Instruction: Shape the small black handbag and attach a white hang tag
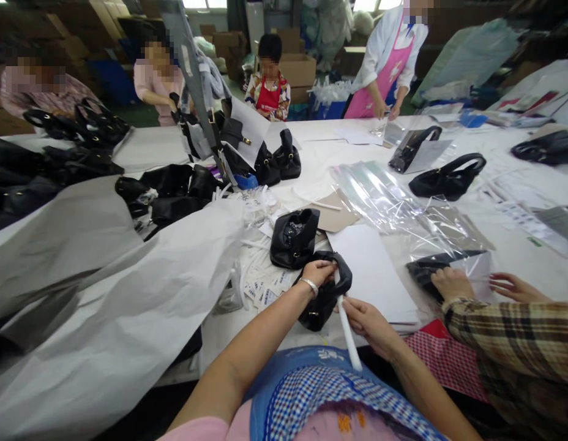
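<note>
A small black handbag [317, 311] with gold fittings is in front of me at the table's near edge. My left hand [317, 274], a bracelet at its wrist, grips the bag at its handle; some of its fingertips are hidden there. Between thumb and fingers of my right hand [365, 323] is a slim white foam tube [348, 337]. The tube's upper end lies against the handle, and its lower end points towards my apron. Another black handbag [288, 242] stands upright just beyond, with something grey and crumpled inside.
White sheets [373, 269] lie stacked right of the bag, clear plastic sleeves [376, 190] beyond them. Printed tags [265, 294] and white strips lie to its left. Large white paper [164, 275] covers the left side. A co-worker's hands [453, 285] handle a bag close on my right.
</note>
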A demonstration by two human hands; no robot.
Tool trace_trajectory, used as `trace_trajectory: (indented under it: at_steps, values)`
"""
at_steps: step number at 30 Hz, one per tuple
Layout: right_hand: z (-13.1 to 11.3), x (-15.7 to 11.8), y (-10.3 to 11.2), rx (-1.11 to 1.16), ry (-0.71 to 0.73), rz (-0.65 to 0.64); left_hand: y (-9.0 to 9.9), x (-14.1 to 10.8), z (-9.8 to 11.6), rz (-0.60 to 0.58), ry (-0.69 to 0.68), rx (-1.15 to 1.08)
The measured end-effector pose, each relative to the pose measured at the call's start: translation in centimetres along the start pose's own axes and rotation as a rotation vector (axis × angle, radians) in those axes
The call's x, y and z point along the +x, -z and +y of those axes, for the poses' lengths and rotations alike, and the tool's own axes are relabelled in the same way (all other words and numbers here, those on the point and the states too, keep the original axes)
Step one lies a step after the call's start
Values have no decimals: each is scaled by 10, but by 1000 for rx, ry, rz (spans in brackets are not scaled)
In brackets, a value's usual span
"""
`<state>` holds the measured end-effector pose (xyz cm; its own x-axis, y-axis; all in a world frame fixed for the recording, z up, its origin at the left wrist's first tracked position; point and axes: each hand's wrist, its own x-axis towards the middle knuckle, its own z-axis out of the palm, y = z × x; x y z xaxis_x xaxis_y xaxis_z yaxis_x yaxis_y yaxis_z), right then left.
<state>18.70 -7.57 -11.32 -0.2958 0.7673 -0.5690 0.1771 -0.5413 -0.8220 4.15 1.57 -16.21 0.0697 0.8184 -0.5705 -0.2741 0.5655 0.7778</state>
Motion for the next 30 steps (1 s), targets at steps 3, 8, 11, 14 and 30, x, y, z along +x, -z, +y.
trace_trajectory:
  at_steps: [3,8,11,14,30]
  values:
    - [-2,6,4,-10,47,14,7,-6,1,-51,-15,34]
    - [2,35,8,-68,379,208,31,-28,8,-225,-197,365]
    - [2,48,1,-33,455,220,43,-40,14,-358,-358,580]
    - [-2,52,-8,9,491,242,52,-42,20,-468,-374,608]
    - [-23,33,-4,213,311,128,43,-72,26,-112,-794,1102]
